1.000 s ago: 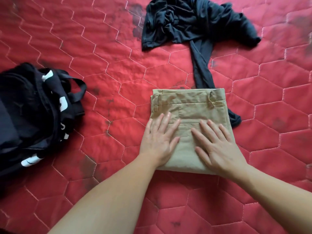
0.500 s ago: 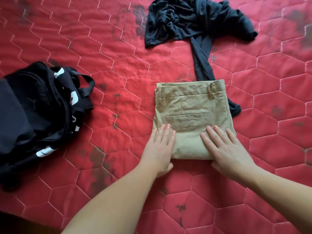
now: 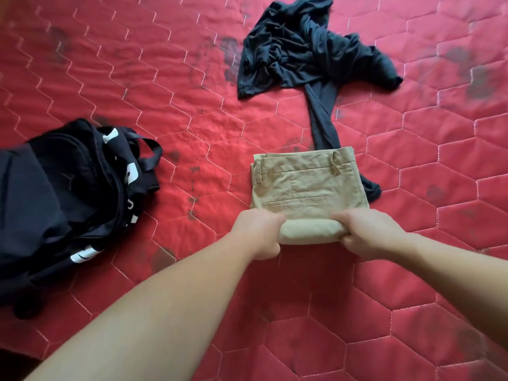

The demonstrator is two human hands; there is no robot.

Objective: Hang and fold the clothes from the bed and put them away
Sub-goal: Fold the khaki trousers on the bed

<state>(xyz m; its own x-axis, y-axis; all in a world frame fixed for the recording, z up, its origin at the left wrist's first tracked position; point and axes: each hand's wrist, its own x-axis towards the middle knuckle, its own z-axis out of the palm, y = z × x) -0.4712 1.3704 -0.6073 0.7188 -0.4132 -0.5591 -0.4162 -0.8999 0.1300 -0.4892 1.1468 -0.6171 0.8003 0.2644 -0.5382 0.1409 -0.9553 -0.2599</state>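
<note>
1. At the near edge of the folded khaki trousers [image 3: 308, 188], both hands form the grip: the left hand [image 3: 257, 233] has its fingers curled round the near left corner of the bundle, and the right hand [image 3: 367, 233] is clamped on the near right corner in the same way.
2. The trousers lie on the red quilted bed [image 3: 165, 78], folded into a compact block with the waistband, belt loops and a welt back pocket facing up.
3. The step in hand appears to be the last of the folding: either one more fold away from the person or lifting the block off the bed; the view does not settle which.
4. The next move calls for both hands to act together and evenly, so that the layers do not slide apart.
5. Beyond the trousers, a crumpled dark navy garment [image 3: 310, 50] waits unfolded; one long strip of it runs down to the trousers' far edge and shows again at their right side, so it seems to pass beneath them and may drag when they move.
6. Well apart to the left lies a black backpack [image 3: 63, 204].
7. White marks show on the backpack's straps, perhaps lettering or a logo, but none can be read; the trousers show no label.
</note>
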